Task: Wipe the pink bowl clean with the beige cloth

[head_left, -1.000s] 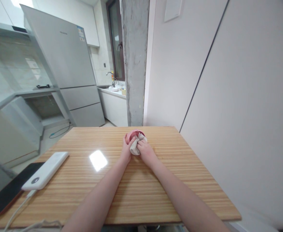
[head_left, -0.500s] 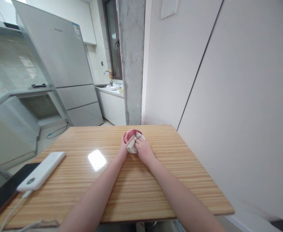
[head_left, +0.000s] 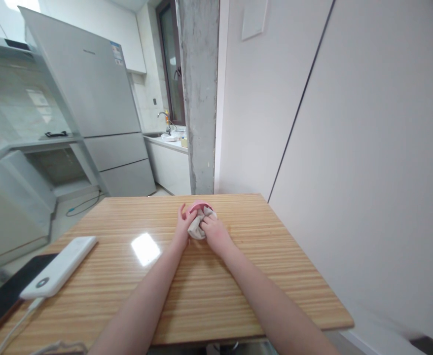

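Left hand (head_left: 182, 228) cups pink bowl (head_left: 198, 207) near desk (head_left: 238, 286) far edge, fingers partly open. Right hand (head_left: 214, 231) grip closed on cloth (head_left: 196, 228), pressed against bowl.

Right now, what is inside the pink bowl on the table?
A crumpled beige cloth fills the pink bowl, pressed in by the right hand; the left hand touches its side. Cloth and hands cover the bottom, so anything beneath cannot be seen.

The left hand (head_left: 182, 228) now opens its fingers off the pink bowl (head_left: 199, 207), while the right hand (head_left: 213, 231) presses the grey cloth (head_left: 197, 225) lower, covering more of it.
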A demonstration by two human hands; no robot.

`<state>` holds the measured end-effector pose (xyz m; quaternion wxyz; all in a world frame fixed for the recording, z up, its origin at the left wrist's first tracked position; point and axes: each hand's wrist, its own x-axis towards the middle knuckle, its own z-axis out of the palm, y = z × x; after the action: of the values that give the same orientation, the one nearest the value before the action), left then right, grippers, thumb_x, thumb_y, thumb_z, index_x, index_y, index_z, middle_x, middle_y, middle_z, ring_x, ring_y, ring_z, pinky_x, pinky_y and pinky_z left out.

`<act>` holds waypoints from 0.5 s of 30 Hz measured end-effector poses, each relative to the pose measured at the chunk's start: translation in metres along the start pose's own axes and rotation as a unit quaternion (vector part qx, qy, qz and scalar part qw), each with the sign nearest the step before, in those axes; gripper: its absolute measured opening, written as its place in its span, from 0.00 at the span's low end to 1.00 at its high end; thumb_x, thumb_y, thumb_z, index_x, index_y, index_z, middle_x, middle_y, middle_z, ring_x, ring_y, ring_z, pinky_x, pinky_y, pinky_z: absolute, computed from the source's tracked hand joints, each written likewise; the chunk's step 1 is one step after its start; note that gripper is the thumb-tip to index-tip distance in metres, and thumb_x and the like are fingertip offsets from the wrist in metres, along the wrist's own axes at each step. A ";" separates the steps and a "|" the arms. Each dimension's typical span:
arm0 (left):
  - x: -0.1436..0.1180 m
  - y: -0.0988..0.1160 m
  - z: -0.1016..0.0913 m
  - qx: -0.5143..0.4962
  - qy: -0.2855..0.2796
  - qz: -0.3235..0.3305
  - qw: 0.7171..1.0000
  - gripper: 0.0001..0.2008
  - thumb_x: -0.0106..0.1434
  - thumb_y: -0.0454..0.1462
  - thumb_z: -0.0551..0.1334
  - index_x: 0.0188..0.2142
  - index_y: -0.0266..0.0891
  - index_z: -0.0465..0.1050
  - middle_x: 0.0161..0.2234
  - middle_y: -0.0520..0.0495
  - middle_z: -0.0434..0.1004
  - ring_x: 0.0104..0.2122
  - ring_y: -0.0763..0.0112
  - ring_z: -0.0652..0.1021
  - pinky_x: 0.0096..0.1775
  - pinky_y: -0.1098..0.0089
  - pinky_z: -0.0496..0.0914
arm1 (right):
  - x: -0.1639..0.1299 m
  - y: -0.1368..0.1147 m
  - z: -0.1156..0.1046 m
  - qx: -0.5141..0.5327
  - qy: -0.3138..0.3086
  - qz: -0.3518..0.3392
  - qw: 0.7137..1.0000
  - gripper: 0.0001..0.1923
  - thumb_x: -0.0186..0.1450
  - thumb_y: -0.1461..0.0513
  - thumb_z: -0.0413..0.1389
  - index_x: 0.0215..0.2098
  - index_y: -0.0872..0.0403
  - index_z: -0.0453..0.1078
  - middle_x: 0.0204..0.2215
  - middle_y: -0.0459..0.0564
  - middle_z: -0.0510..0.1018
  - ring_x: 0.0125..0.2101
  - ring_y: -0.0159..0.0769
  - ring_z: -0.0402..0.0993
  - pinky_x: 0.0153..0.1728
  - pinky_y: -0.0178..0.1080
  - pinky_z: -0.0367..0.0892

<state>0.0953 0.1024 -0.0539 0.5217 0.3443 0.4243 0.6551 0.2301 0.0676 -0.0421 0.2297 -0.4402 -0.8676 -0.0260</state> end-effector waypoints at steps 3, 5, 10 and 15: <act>-0.011 -0.010 0.010 -0.033 -0.029 -0.022 0.999 0.32 0.53 0.39 0.70 0.55 0.43 0.61 0.47 0.43 0.76 0.41 0.66 0.79 0.46 0.63 0.73 | 0.000 0.001 0.004 0.027 0.011 0.028 0.999 0.12 0.67 0.68 0.50 0.44 0.56 0.74 0.43 0.55 0.77 0.45 0.40 0.67 0.48 0.41 0.66; -0.013 -0.011 0.011 -0.036 -0.050 -0.025 0.998 0.30 0.51 0.41 0.71 0.52 0.42 0.65 0.46 0.43 0.77 0.41 0.65 0.79 0.46 0.64 0.72 | -0.002 0.005 0.004 0.061 0.023 0.017 0.998 0.13 0.66 0.69 0.52 0.46 0.56 0.73 0.43 0.54 0.77 0.46 0.39 0.68 0.49 0.41 0.66; -0.003 0.004 -0.003 0.030 -0.062 0.037 0.997 0.24 0.50 0.41 0.70 0.46 0.37 0.72 0.44 0.43 0.78 0.44 0.63 0.78 0.50 0.64 0.70 | -0.005 0.008 -0.003 0.119 0.030 -0.053 0.991 0.13 0.61 0.69 0.56 0.45 0.56 0.73 0.43 0.53 0.76 0.49 0.38 0.67 0.52 0.40 0.64; -0.007 0.003 0.001 -0.040 -0.030 0.017 0.999 0.35 0.51 0.39 0.70 0.57 0.39 0.61 0.45 0.42 0.78 0.44 0.62 0.78 0.49 0.63 0.71 | -0.003 -0.001 -0.003 0.050 0.035 -0.015 0.998 0.11 0.65 0.68 0.52 0.44 0.55 0.73 0.41 0.53 0.77 0.46 0.40 0.67 0.51 0.43 0.64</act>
<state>0.0962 0.0950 -0.0508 0.5368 0.3496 0.3760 0.6695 0.2325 0.0639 -0.0409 0.2813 -0.4143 -0.8656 -0.0018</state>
